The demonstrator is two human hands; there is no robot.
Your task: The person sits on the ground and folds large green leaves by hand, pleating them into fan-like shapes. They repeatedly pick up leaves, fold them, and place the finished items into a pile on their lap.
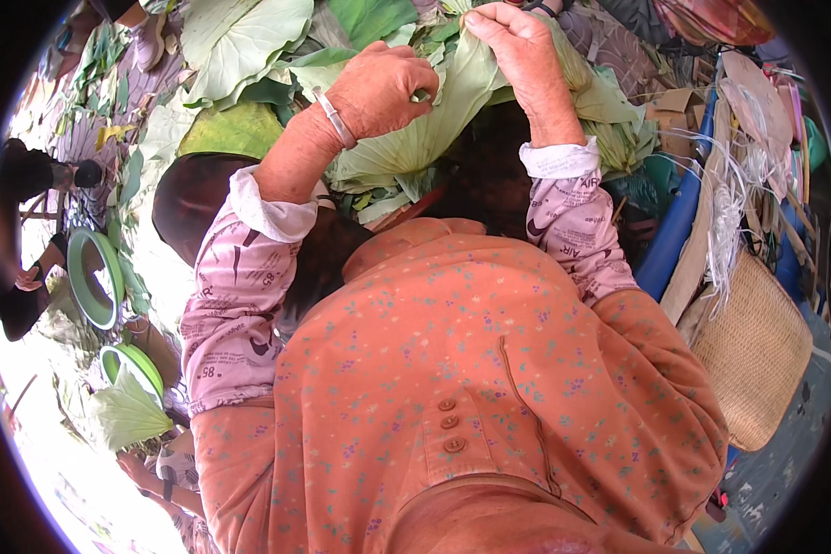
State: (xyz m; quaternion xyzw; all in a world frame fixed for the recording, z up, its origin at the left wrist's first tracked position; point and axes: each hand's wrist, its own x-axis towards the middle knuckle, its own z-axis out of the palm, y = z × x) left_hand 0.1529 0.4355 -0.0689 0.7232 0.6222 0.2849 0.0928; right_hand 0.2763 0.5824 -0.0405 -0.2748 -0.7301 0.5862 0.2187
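Note:
A large pale-green lotus leaf [433,124] with radiating veins hangs in folds over my lap. My right hand [519,59] pinches its upper edge between thumb and fingertips. My left hand [388,90], with a silver bangle [334,118] at the wrist, is curled above the same leaf's left part. A small green bit shows inside the curl of its thumb and forefinger; whether it is gripped is unclear. More lotus leaves [246,41] lie spread beyond my left hand. A yellow-green leaf [232,129] sits below them, by my knee. Folded leaves [613,142] are bunched right of my right wrist.
Two green plastic basins [115,277] [154,370] stand on the left among loose leaves. Other people's legs and a shoe [149,41] are near the far left. A blue tube [672,228], cardboard [672,114], white plastic strips [724,221] and a woven mat [762,353] crowd the right.

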